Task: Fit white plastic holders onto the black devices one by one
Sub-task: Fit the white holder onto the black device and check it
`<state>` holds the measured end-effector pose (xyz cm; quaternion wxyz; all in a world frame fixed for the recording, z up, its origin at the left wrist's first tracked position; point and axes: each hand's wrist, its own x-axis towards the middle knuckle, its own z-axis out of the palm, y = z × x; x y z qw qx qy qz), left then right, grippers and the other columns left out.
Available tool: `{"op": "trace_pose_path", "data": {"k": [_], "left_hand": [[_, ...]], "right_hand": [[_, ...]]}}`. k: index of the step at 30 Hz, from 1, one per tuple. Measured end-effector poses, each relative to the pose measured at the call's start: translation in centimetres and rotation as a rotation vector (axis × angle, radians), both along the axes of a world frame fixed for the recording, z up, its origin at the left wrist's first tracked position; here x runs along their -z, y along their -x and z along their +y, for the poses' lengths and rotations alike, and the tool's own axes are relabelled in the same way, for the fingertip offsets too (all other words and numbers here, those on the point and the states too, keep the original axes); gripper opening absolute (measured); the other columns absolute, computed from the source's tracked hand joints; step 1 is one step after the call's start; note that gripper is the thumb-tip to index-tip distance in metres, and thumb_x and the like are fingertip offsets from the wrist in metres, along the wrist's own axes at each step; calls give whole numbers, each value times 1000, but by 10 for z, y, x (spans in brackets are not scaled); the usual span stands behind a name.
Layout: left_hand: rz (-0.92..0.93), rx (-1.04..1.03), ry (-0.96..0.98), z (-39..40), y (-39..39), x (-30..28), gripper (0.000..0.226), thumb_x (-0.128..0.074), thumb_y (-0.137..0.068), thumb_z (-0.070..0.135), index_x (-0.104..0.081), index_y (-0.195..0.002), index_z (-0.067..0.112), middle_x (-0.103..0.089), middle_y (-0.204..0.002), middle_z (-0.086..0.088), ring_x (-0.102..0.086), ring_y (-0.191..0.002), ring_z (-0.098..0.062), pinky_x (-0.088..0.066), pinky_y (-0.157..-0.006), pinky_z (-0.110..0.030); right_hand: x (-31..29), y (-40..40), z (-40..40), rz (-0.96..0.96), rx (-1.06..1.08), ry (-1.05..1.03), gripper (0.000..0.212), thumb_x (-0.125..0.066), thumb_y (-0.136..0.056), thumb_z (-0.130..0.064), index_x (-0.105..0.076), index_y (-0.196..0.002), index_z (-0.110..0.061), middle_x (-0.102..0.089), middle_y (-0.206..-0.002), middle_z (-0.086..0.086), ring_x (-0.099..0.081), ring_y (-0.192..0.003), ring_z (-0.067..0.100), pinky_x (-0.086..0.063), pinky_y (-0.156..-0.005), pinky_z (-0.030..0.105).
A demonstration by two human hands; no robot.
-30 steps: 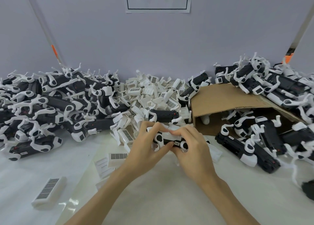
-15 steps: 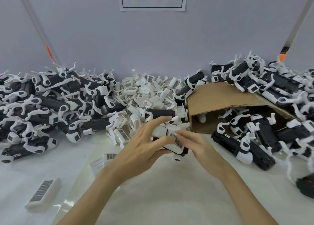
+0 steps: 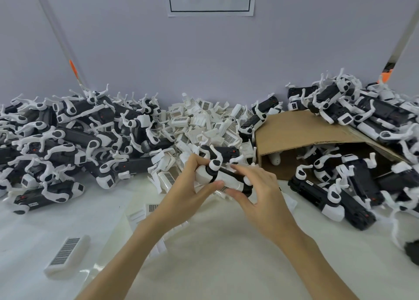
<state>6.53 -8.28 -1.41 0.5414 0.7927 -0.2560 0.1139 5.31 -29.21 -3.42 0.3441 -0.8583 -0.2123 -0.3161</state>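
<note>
Just above the white worktop (image 3: pixel 226 254), in front of the loose pile of white holders (image 3: pixel 204 123), a black device (image 3: pixel 226 177) with a white holder on it lay tilted between both hands. The left hand (image 3: pixel 188 186) gripped its near end, fingers curled round it; the right hand (image 3: pixel 260 193) pinched the far end. A cardboard box (image 3: pixel 301 136) lay on its side just right.

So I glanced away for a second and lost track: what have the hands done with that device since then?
The left hand has turned the black device from level to slanting down to the right and still grips its left end. The right hand has eased from a full grip to thumb and fingertips at its right end. The piles and cardboard box lie as before.
</note>
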Motion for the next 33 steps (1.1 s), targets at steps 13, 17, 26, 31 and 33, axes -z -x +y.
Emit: {"op": "trace_pose_path", "data": {"k": [13,17,26,31,33], "left_hand": [[-83,-23,52,-1,4,-7,34,-77,-94,33,-54,-114,15,-68,-103,16,-66,-96,-8,-49,-82,-17],[12,-63,51,3,3,-12,42,-78,-86,50,-58,-113,24,-71,-97,16,-65,-89,-6,-50,-79,-17],[81,-75,88,-1,4,-7,30,-82,-91,30,-59,-110,23,-69,-85,23,-62,-75,3,-50,-72,-14],[82,-126,4,-5,5,-10,49,-78,-82,59,-58,-113,28,-68,-93,22,-64,-88,-1,-50,-77,-17],[-83,-130,-174,0,4,-9,59,-73,-86,68,-54,-129,34,-62,-117,24,-57,-119,-6,-43,-98,-15]], "right_hand": [[-14,8,1,88,-80,-139,36,-71,-92,-44,-74,-117,-19,-66,-111,-19,-62,-112,10,-50,-95,40],[-10,8,8,190,-117,-214,32,-69,-98,-42,-73,-121,-21,-69,-114,-18,-63,-114,10,-49,-96,28],[-6,9,13,364,-197,-304,55,-71,-86,-51,-57,-138,-38,-66,-104,-25,-62,-110,-2,-38,-93,3],[-14,9,4,480,-260,-424,46,-70,-89,-47,-57,-133,-37,-74,-95,-4,-70,-100,8,-46,-89,10],[-17,10,1,605,-355,-596,42,-69,-94,-41,-56,-134,-34,-74,-98,15,-72,-98,28,-54,-85,23]]}}
